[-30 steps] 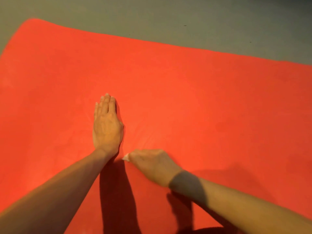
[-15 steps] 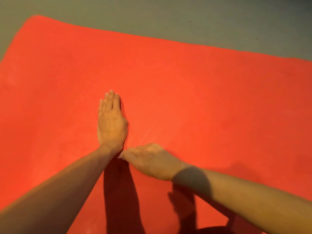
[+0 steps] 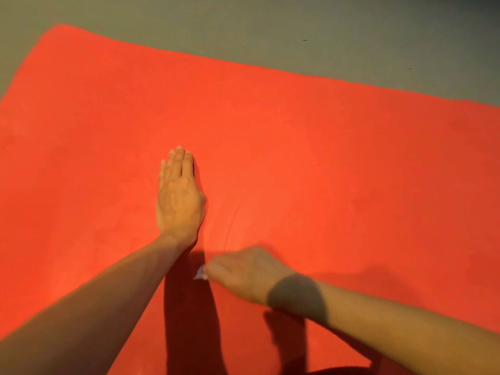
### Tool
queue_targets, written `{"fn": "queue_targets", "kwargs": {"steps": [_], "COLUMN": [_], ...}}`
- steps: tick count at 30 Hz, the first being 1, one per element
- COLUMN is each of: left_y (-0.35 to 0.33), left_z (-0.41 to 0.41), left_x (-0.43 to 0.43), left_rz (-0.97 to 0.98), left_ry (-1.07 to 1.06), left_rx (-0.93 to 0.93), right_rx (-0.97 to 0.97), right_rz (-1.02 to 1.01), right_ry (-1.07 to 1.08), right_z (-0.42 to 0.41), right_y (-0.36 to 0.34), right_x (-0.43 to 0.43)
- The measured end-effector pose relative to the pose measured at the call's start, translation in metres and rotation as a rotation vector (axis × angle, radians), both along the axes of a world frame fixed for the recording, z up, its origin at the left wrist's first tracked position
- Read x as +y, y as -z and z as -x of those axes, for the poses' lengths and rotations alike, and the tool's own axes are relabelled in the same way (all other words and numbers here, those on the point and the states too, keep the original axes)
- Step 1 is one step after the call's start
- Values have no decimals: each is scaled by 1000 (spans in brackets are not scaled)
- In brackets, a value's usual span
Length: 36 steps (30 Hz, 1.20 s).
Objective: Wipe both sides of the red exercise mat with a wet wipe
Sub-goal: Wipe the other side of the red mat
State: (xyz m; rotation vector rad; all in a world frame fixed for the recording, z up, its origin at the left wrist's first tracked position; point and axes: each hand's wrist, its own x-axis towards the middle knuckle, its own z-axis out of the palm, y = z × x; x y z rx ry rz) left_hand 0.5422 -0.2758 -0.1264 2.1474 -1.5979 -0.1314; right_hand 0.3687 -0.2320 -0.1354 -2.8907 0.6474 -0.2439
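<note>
The red exercise mat (image 3: pixel 338 163) lies flat on the floor and fills most of the head view. My left hand (image 3: pixel 178 198) rests palm down on its middle, fingers straight and together, holding nothing. Just nearer and to the right, my right hand (image 3: pixel 246 272) presses a white wet wipe (image 3: pixel 199 274) onto the mat; only a small corner of the wipe shows at the fingertips, the remainder hidden under the hand. Faint curved streaks mark the mat between the two hands.
Grey floor (image 3: pixel 270 31) runs along the mat's far edge and past its rounded far-left corner (image 3: pixel 59 29). My arms cast dark shadows on the near part of the mat.
My right hand with the wipe has slid nearer to me and slightly right, away from my left wrist. My left hand stays flat in the same spot.
</note>
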Motion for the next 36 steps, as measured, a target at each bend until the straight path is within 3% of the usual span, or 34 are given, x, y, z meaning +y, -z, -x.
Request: {"fn": "queue_targets", "kwargs": {"steps": [2,4,5,7,9,11,12,13,14,15,16,17,18,19,20,21,23,25,27,29,32,34,36], "left_y": [0,0,0,1,2,2,2,2,2,2,1,1,0,0,1,1,2,2,3,2,3,4,5], "left_z": [0,1,1,-1,0,0,0,-1,-1,-1,-1,0,0,0,0,0,-1,-1,-1,-1,-2,-2,-2], "left_x": [1,0,0,0,0,0,-1,-2,-2,-1,-1,0,-1,-1,-2,-1,-1,-1,-2,-4,-3,-4,-4], "left_rz": [-3,1,1,3,4,5,8,12,13,6,-4,-8,-6,-2,0,-1,-5,-6,-7,-5,-8,-9,-1], "left_ry": [0,1,2,0,-3,-1,1,0,-4,-4,-1,1,2,2,1,0,4,2,1,3,5,2,0], "left_rx": [1,3,0,-6,3,8,4,0,-3,-5,-5,-4,-4,-8,-14,-17,-15,-14,-17,-21,-28,-21,-20], "right_rx": [-122,-114,-23,30,-71,-169,-139,12,-108,-155,-143,31,-66,-70,-67,-4,77,68,-118,-102,-18,-34,-42], "right_rz": [14,291,336,238,227,340,408,79,-112,-65,-67,-78,-13,79,240,328,208,166,203,155,20,119,241], "right_ry": [-2,261,472,811,947,742,833,840,728,949,973,795,509,406,444,625,1045,1135,745,321,54,171,499], "right_z": [10,21,29,39,34,30,23,13,7,5,20,37,39,53,74,92,103,88,64,42,50,76,107], "right_y": [-18,-30,-36,-43,-41,-17,4,25,54,54,38,12,-9,-34,-32,-47,-47,-40,-34,-25,-34,-35,-35], "right_x": [-27,-75,-104,-137,-130,-119,-116,-104,-93,-84,-78,-58,-51,-51,-70,-92,-124,-118,-75,-22,-3,-32,-72]}}
